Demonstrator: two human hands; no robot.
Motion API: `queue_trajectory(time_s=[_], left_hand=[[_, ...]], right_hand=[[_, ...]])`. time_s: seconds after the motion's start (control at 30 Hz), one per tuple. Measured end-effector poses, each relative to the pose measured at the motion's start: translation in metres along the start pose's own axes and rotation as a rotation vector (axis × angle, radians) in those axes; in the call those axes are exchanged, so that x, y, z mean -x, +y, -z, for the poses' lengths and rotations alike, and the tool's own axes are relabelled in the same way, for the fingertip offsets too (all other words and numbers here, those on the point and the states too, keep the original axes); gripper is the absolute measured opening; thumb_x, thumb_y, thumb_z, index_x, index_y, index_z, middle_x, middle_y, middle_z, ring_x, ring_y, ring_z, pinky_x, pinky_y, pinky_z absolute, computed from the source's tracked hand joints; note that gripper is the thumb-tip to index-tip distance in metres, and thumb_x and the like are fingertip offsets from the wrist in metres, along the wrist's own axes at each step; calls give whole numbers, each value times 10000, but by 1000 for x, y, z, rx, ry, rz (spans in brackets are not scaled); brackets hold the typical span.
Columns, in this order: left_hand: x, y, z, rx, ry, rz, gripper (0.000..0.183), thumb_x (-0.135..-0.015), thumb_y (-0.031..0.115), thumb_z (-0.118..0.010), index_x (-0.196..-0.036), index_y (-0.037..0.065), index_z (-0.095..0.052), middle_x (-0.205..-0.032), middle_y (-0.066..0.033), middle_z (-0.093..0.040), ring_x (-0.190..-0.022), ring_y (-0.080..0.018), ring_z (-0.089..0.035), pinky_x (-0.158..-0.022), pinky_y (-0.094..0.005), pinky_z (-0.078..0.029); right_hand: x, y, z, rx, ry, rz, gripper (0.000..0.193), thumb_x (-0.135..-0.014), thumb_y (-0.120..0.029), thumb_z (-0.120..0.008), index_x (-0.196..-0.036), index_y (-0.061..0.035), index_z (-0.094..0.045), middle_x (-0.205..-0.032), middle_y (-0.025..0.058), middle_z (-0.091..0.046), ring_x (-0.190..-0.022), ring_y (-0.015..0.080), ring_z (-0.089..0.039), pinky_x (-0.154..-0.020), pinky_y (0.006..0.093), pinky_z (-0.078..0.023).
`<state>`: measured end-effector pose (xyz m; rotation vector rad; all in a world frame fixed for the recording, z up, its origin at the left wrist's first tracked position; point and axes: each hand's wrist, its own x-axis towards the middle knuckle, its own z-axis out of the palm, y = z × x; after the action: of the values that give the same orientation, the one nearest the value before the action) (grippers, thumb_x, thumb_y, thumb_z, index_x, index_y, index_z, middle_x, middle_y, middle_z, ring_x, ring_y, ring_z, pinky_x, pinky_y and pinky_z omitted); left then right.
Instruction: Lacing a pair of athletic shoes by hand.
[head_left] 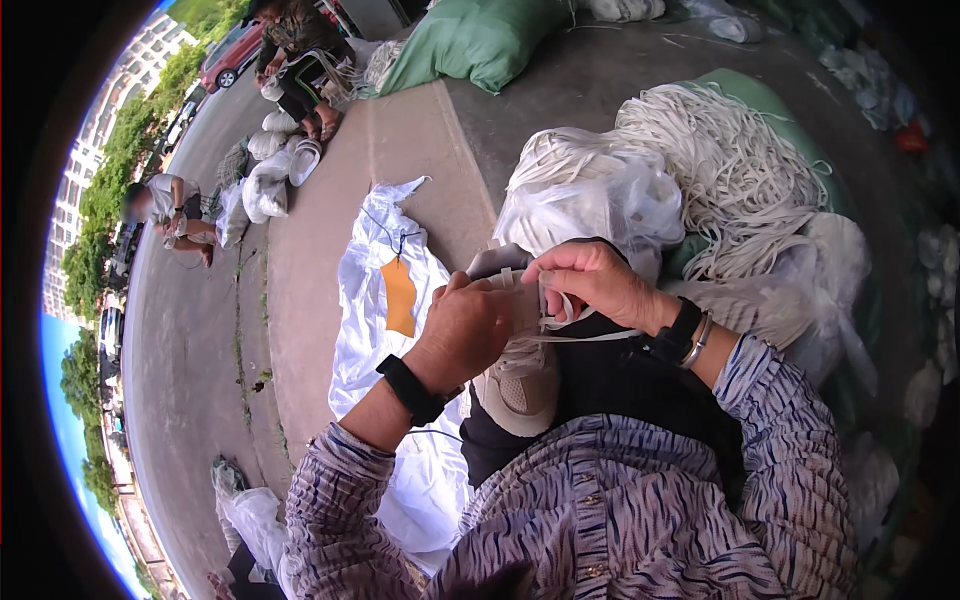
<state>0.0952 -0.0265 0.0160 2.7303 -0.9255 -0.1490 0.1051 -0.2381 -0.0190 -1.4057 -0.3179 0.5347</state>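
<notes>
A beige sneaker (518,388) rests on my dark-clothed lap, its toe toward me. My left hand (460,328) is closed on the sneaker's left side near the lace holes, fingertips partly hidden. On the other side, my right hand (598,284) pinches a flat white shoelace (592,338) between thumb and fingers over the tongue. Part of the lace trails rightward below my right wrist. Lace strands cross the sneaker's upper between my hands. Both wrists carry black bands.
Right of my lap lies a big heap of white laces (715,165) with clear plastic bags (600,205) on green sacking. A white sheet (425,490) with an orange piece (398,298) on a dark cord is at left. Two people sit farther off near bundles and a green sack (475,45).
</notes>
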Motion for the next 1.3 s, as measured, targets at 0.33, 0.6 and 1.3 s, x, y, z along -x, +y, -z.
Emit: queue_trajectory(time_s=[0.33,0.6,1.3], left_hand=[[11,16,-24,141,292,188,193,-712,76,-657,-888,152,-640,-817,-5,-635,-848,-229,-560,-889,-387,-387],[10,27,-18,-532,224,-216,256,-700,121,-632,-954,142,-655,-762,1,-593,-841,-211,-555,-1023,-511,-287],[5,17,-17,-132,76,-147,147,-779,151,-611,-907,87,-583,-854,-59,-566,-862,-251,-603,-649,-373,-509]], right_hand=[[-3,3,1,-46,25,-18,254,-915,-139,-489,-1112,10,-548,-736,43,-616,-618,100,-595,-518,198,-466],[0,-3,6,-191,174,-69,213,-872,-126,-555,-1030,16,-533,-803,105,-651,-675,139,-639,-488,199,-460],[-21,-11,-11,617,100,37,78,-743,-64,-614,-800,-17,-641,-689,76,-651,-652,135,-620,-618,277,-485]])
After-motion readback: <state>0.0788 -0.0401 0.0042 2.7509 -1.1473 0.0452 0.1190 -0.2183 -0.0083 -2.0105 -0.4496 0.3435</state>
